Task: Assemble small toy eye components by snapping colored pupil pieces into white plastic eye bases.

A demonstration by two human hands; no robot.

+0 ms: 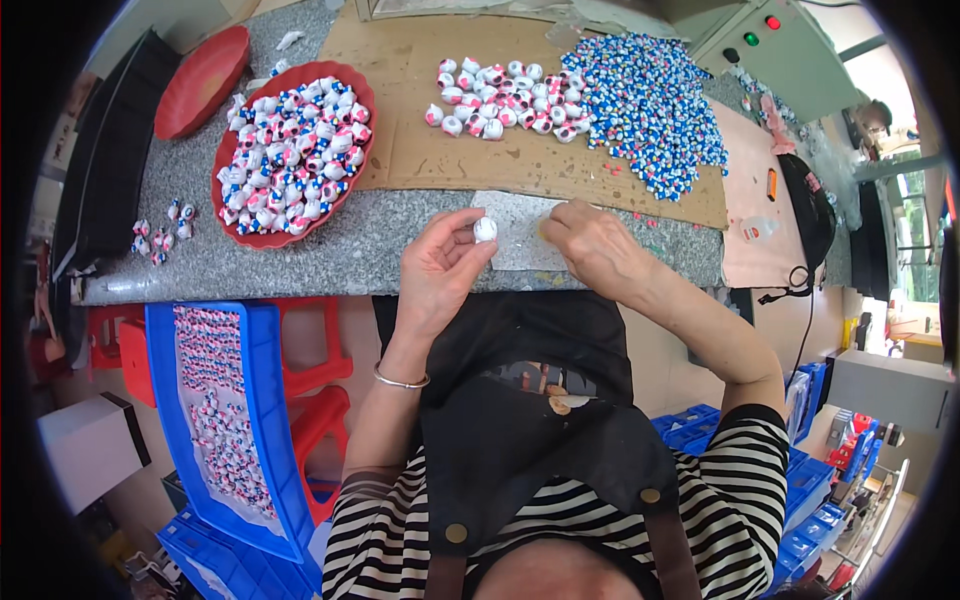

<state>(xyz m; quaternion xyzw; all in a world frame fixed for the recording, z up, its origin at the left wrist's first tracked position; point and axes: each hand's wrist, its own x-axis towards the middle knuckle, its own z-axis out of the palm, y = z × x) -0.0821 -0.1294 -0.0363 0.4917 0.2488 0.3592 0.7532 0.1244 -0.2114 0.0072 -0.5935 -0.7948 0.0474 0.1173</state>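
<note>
Between the thumb and fingers of my left hand (440, 262) is a small white round figurine head (485, 230), held at the near edge of the table. My right hand (595, 245) is closed in a pinch a little to its right. A yellowish bit shows at its fingertips, too small to name. Under and between both hands lies a white speckled sheet (518, 215). Beyond them, several white and pink figurine heads (510, 97) sit loosely grouped on a cardboard sheet (400, 150). To their right is a heap of small blue and white figurine bodies (650, 110).
At left stands a red basket (222, 160) full of assembled figurines, with an empty red tray (195, 90) behind it. A few figurines (160, 240) lie on the grey stone tabletop (330, 265). Below is a blue crate (285, 430) of figurines beside red stools (320, 410). A control box (790, 60) stands back right.
</note>
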